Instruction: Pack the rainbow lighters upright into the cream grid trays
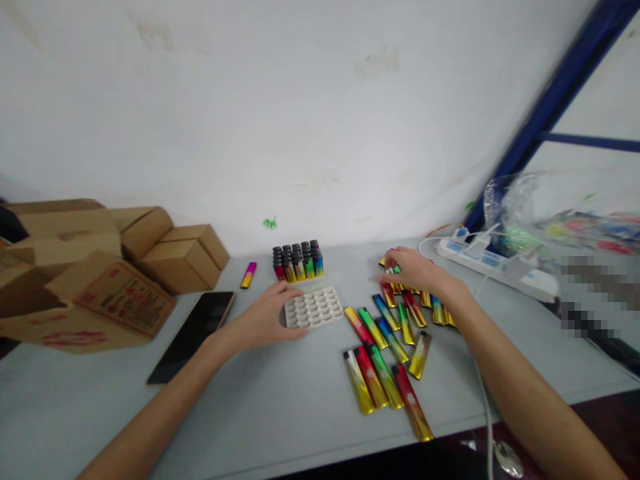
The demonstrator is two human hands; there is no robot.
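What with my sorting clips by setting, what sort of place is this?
Probably a small workroom or packing spot: loose, colourful lighters lie across a plain table, beside a white compartment tray, with cardboard boxes at the left.

- I place the carton (pixel 115 293) at the surface's (pixel 280 400) left rear corner, small boxes (pixel 183 260) just behind and right of it.
- Tablet (pixel 193 337): flat, right of the carton.
- Single lighter (pixel 248 275): near the rear edge, between small boxes and standing lighters (pixel 297 261).
- Tray (pixel 315 308): before the standing lighters; I note the left hand (pixel 267 313) at its left end.
- Loose lighters (pixel 393 339): right of the tray, running from near the rear edge to the front edge; right hand (pixel 413 267) at their rear.
- Power strip (pixel 500 270): right rear, beyond the loose lighters.
- Wall (pixel 300 120): behind the rear edge.
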